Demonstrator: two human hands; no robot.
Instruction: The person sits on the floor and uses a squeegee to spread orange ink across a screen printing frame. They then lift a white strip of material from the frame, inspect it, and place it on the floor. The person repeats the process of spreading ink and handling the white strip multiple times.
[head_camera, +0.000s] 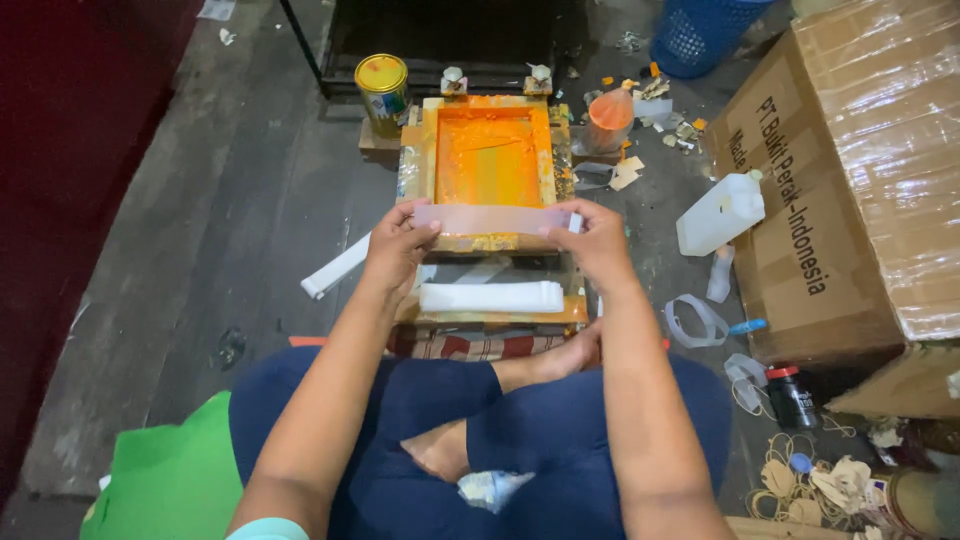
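Note:
My left hand (397, 243) and my right hand (592, 238) each pinch one end of a long, thin translucent white strip (490, 218), held flat and level. The strip hangs just in front of a wooden screen-printing frame (428, 150) coated in orange ink (488, 160). Under the strip, on the wooden base (500, 314), lies a stack of similar white strips (492, 296). I sit cross-legged in dark blue trousers (520, 420), close behind the base.
A yellow paint tin (382, 92) stands left of the frame, an orange-stained plastic cup (609, 119) right of it. A white plastic jug (720, 212), a large taped cardboard box (860, 170), a blue basket (700, 32), loose strips (335, 270), a small dark bottle (790, 396) and rubber bands (790, 480) lie around.

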